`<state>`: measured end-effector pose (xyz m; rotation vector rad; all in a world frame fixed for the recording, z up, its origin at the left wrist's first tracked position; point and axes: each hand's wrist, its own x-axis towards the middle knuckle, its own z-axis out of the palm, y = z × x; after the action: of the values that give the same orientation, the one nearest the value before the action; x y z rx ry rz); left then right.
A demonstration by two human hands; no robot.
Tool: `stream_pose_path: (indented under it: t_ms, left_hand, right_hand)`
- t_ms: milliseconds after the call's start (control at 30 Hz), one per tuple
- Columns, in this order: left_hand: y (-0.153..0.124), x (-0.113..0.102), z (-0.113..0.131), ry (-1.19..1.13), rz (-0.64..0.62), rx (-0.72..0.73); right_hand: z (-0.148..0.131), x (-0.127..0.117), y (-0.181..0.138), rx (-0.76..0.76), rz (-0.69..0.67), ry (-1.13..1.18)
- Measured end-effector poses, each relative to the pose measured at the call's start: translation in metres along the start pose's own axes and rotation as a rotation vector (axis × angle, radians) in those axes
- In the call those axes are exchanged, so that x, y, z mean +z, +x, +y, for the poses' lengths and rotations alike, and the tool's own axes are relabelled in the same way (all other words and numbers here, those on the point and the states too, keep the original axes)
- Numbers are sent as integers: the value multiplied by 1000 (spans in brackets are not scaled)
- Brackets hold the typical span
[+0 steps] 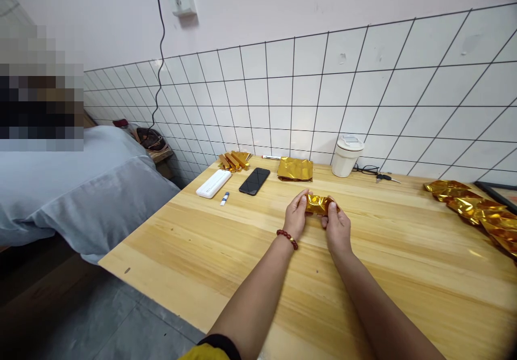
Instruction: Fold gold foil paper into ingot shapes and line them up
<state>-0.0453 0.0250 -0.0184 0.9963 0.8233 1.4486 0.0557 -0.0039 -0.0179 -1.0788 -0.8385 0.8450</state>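
Observation:
A small folded piece of gold foil paper point(318, 205) is held just above the wooden table point(194, 257). My left hand point(296, 215), with a beaded bracelet point(287, 238) on its wrist, grips the left end of the foil. At the right end, my right hand point(337, 225) pinches it with the thumb on the near face. The fingers behind the foil are mostly hidden. Beyond my hands lies a flat stack of gold foil sheets point(295, 169). Folded gold foil pieces point(472, 206) are heaped at the right.
Left of my hands lie a black phone point(254, 181), a white power bank point(214, 184), a small glue tube point(225, 198) and gold strips point(235, 160). A white lidded cup point(346, 157), glasses point(367, 169) and a key point(388, 178) sit by the tiled wall. Another person is at far left.

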Motion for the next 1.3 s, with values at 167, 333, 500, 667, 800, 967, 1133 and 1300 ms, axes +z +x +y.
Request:
stream_pose_path:
  t_ms: [167,333,500,667,800,967,1133,1300]
  left_hand:
    - [-1,2,1,14,-9,5]
    - [-5,5,5,5,-16,-5]
    - [-5,5,5,2,-9,-18]
    - [-1,3,3,18,93,-23]
    - [0,4,9,-9,111,-119]
    - [-4,5,18,-55,14,-189]
    - [-9,4,18,-123,-102,-190]
    - [-8,5,14,-66,-129,-190]
  right_hand:
    - [4,-2,2,1,22,34]
    - [7,-2,3,-3,36,77]
    - [4,-1,2,5,40,80]
    - [-2,-2,2,-6,0,91]
    - [-5,-3,2,-20,-26,121]
    - [-3,-4,3,-27,-13,97]
    - [-1,-5,5,-18,35,113]
    - [-1,-5,6,-9,72,135]
